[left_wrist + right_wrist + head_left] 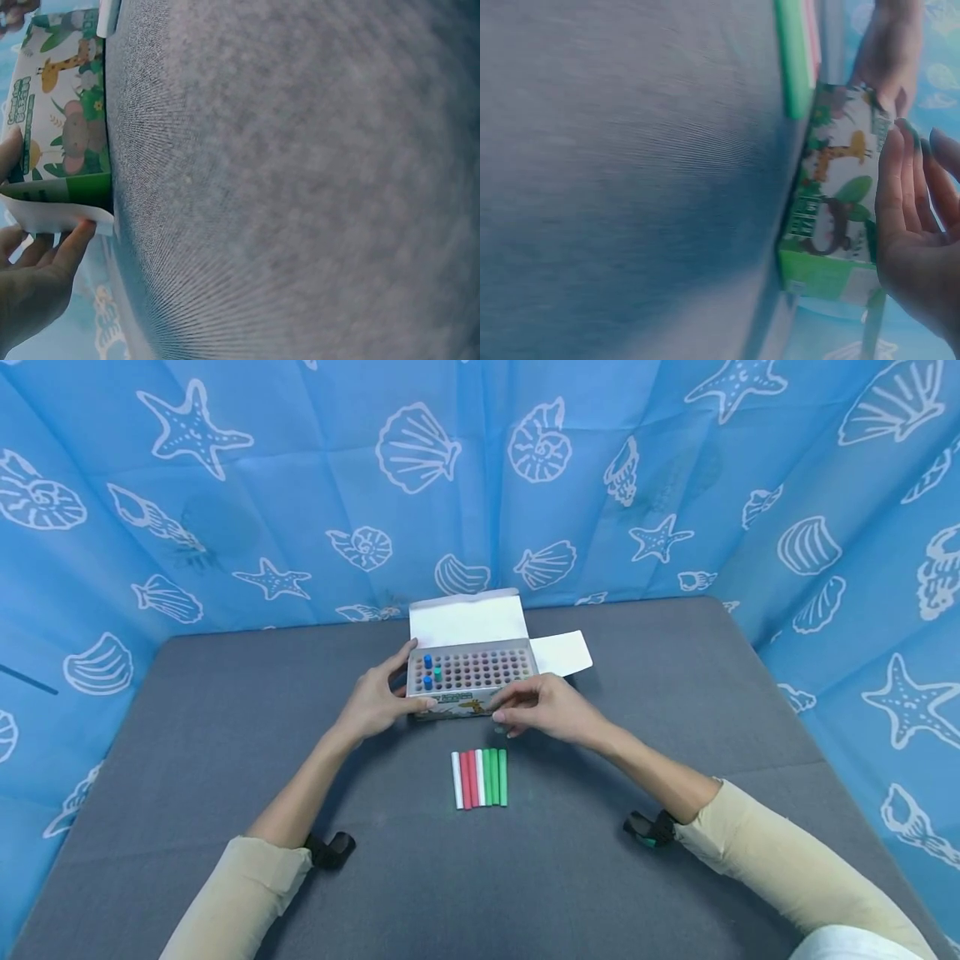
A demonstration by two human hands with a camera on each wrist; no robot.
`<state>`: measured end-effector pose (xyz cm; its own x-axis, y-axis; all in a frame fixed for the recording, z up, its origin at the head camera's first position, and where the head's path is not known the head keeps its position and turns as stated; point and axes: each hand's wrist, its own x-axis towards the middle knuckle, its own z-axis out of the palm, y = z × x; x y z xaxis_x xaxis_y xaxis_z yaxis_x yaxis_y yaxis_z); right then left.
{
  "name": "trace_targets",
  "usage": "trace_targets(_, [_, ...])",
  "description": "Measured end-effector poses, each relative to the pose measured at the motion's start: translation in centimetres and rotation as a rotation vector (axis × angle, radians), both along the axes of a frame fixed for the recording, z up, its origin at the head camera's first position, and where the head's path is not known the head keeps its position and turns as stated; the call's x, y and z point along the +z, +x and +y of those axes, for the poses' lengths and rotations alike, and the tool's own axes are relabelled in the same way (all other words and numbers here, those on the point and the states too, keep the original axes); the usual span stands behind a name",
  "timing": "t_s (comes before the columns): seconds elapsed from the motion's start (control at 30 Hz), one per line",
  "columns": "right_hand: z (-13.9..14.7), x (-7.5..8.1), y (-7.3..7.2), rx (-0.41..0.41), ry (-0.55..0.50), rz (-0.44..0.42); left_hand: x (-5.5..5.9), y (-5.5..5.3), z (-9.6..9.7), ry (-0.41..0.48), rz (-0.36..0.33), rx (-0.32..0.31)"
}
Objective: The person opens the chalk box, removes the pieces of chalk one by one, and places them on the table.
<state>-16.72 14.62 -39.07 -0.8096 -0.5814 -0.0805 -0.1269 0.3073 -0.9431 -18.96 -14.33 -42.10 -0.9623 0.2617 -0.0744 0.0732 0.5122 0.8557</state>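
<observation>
A printed cardboard chalk box [465, 703] with animal pictures stands at the far middle of the table, its inner tray [480, 647] full of round holes. Two blue chalk sticks [428, 682] and a teal chalk stick [437, 674] stand upright in the left holes. My left hand [378, 695] grips the box's left end, thumb on the front; in the left wrist view the fingers lie against a white flap [52, 216]. Beside the box's front right my right hand [551, 708] hovers, fingers loosely bent; no chalk shows clearly between them. A greenish tint marks its fingertips [909, 133].
Nearer me lies a row of several chalk sticks: white [457, 781], red [468, 781] and green [502, 778]. The box's lid [468, 618] stands open at the back, and a side flap [561, 653] sticks out right. A blue curtain [300, 485] hangs behind the grey table [600, 877].
</observation>
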Motion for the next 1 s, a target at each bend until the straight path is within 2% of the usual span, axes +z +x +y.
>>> trace_targets(0.3, [-1.1,1.4,-1.6,-0.029,-0.001,0.082,0.0,0.0,0.1,0.003,0.002,-0.002])
trace_targets(0.47, [-1.8,2.1,-2.2,-0.023,0.037,0.141,0.0,-0.1,0.0,0.028,-0.001,-0.013])
trace_targets(0.67, [-3.1,2.8,-3.2,-0.031,0.043,0.158,0.1,-0.1,-0.1,0.026,-0.003,-0.013])
trace_targets(0.8, [-3.8,2.7,-4.0,-0.046,0.036,0.169,0.1,-0.1,0.0,0.015,-0.004,-0.006])
trace_targets(1.0, [-4.5,1.7,-5.1,-0.053,0.03,0.172,0.2,-0.1,-0.1,0.004,0.002,-0.011])
